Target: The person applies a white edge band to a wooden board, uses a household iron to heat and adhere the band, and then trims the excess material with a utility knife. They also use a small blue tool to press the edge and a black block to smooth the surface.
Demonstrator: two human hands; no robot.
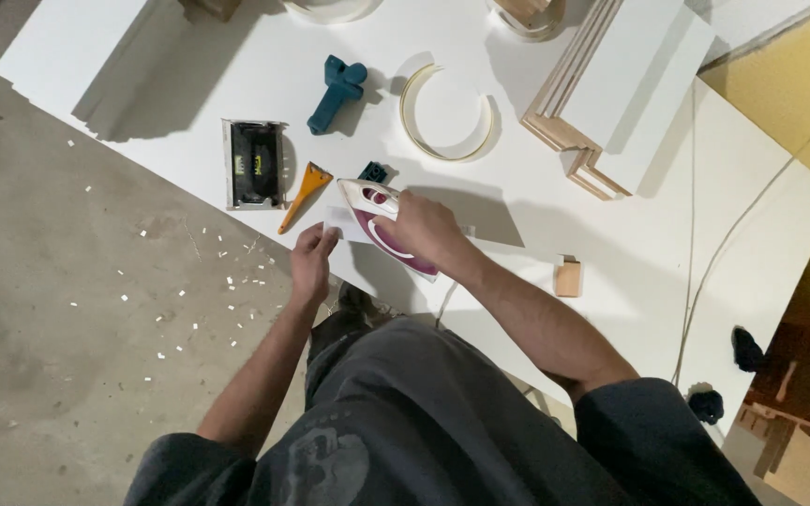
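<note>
My right hand (426, 230) grips the handle of a white and purple clothes iron (374, 214), which rests on a narrow white panel (489, 242) standing on edge at the table's near side. My left hand (311, 260) pinches the left end of a white edge strip (337, 221) just ahead of the iron's tip. An orange-handled scraper (304, 196) lies just left of the iron.
On the white table (630, 281) lie a black and silver edge trimmer (255, 165), a teal tool (337, 92), a coil of edge banding (447, 112), stacked white panels (621, 84) and a small wood block (567, 277). A cord (705, 272) runs along the right. Concrete floor with white scraps at left.
</note>
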